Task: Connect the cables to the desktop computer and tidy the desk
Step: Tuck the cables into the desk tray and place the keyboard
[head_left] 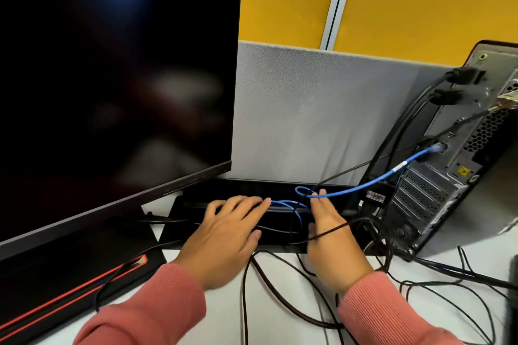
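The black desktop tower (459,165) stands at the right with its back panel facing me. A blue network cable (364,185) runs from a port on that panel down into the black cable tray (252,185) at the desk's rear. Two thick black cables (398,126) are plugged in higher on the panel. My left hand (224,235) lies flat over the tray, fingers straight, tips touching the blue cable's slack. My right hand (333,241) stands on edge beside it, fingers straight against the blue loop, a thin black cable draped across its back.
A large dark monitor (117,78) fills the left, its black stand with a red stripe (73,288) on the white desk. Several loose black cables (437,288) sprawl over the desk at the front right. A grey partition (308,112) closes the back.
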Demonstrator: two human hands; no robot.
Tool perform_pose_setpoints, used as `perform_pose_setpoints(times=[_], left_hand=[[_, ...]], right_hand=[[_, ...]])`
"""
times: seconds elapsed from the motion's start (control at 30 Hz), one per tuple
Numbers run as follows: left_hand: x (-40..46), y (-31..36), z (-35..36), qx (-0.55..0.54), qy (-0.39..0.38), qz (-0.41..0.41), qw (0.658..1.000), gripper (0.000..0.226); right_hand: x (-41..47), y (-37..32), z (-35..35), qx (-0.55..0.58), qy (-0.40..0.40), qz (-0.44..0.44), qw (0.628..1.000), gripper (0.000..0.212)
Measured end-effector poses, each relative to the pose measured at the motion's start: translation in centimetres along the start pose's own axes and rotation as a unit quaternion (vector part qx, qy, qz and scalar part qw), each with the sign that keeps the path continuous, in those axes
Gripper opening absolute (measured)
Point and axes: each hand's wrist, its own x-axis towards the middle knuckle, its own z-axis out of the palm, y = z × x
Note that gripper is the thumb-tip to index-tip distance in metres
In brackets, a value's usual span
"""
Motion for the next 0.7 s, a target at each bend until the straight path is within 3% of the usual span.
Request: perform_pose_setpoints(times=[0.2, 0.53, 0.7], left_hand=[[0.3, -0.4, 0.3, -0.001, -0.045, 0.007, 0.999, 0.048], [0.8, 0.0, 0.3, 0.008, -0.109, -0.022, 0.994, 0.051], [1.4, 0.0, 0.6, 0.021, -0.127, -0.031, 0.991, 0.049]], right_hand=[[1.2, -0.9, 1.1, -0.166, -0.097, 0.12, 0.974, 0.065], [-0.5, -0.4, 1.9, -0.229, -0.109, 0.038, 0.967, 0.045], [1.9, -1.2, 1.7, -0.232, -0.137, 0.098, 0.958, 0.042]])
